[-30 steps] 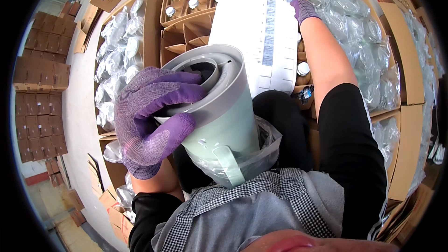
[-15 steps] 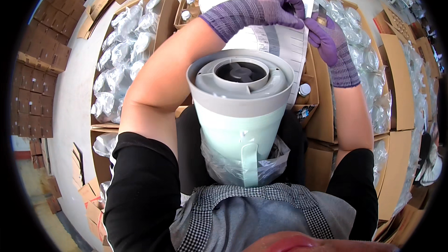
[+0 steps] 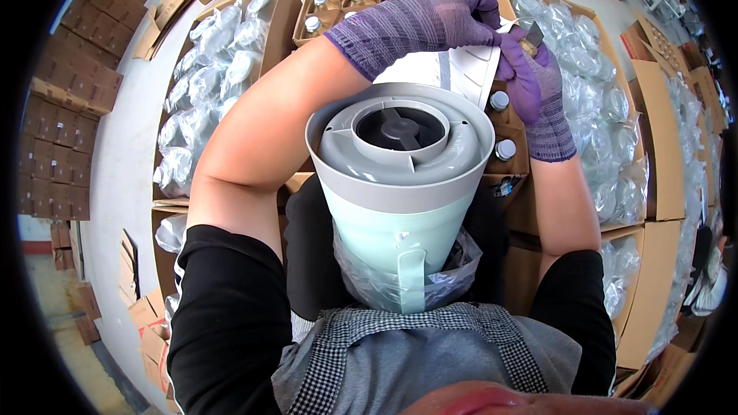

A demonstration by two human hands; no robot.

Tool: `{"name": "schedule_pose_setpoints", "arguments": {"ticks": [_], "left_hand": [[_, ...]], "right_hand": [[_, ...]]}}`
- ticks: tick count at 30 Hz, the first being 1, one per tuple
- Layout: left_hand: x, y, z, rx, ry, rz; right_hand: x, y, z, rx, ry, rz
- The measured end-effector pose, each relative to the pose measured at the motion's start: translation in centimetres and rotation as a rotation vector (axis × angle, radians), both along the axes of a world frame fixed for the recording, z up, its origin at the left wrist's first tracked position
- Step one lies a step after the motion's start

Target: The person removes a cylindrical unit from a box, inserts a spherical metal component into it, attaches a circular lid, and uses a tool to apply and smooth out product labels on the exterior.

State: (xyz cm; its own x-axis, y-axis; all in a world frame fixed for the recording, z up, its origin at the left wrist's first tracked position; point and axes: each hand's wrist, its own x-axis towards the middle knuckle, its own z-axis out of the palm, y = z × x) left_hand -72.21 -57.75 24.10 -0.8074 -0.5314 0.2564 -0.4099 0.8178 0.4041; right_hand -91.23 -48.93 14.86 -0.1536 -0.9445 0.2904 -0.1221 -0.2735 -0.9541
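Note:
My left hand (image 3: 450, 15), in a purple knit glove, is closed in a pinch on the corner of a white label sheet (image 3: 419, 68). The sheet slopes down behind the mint-green jug and hides part of the bottle carton. Close beside it, my right hand (image 3: 538, 81), gloved alike, is closed on a small knife (image 3: 532, 38) with a flat grey blade and a tan handle. Its thumb side is next to the sheet's corner; whether it touches the sheet I cannot tell. The mint-green jug (image 3: 390, 223) with a grey top stands upright between my legs, clear plastic around its base.
Beyond the jug is a carton (image 3: 304, 11) of bottles with silvery caps (image 3: 503, 150). Cartons of plastic-wrapped items (image 3: 207, 77) flank it on the left, and similar wrapped items (image 3: 580, 84) fill the right. Stacked brown boxes (image 3: 58, 142) line the far left.
The label sheet has tipped and shows less of its face, uncovering more bottles. My right hand has shifted slightly lower, and the knife's blade shows more plainly.

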Motion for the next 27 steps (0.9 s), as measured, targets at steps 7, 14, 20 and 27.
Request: {"name": "schedule_pose_setpoints", "arguments": {"ticks": [7,14,20,27], "left_hand": [[0.6,0.1,0.5,0.194,0.041,0.14],[0.0,0.9,0.5,-0.128,-0.08,0.013],[0.4,1.5,0.9,-0.189,-0.106,0.052],[0.8,0.7,0.2,0.186,0.095,0.238]], "right_hand": [[-0.3,0.1,0.0,0.036,-0.173,0.085],[0.7,0.2,0.3,0.045,-0.123,0.031],[2.6,0.3,0.4,-0.005,-0.207,-0.034],[2.0,0.4,0.3,0.009,-0.141,-0.046]]}}
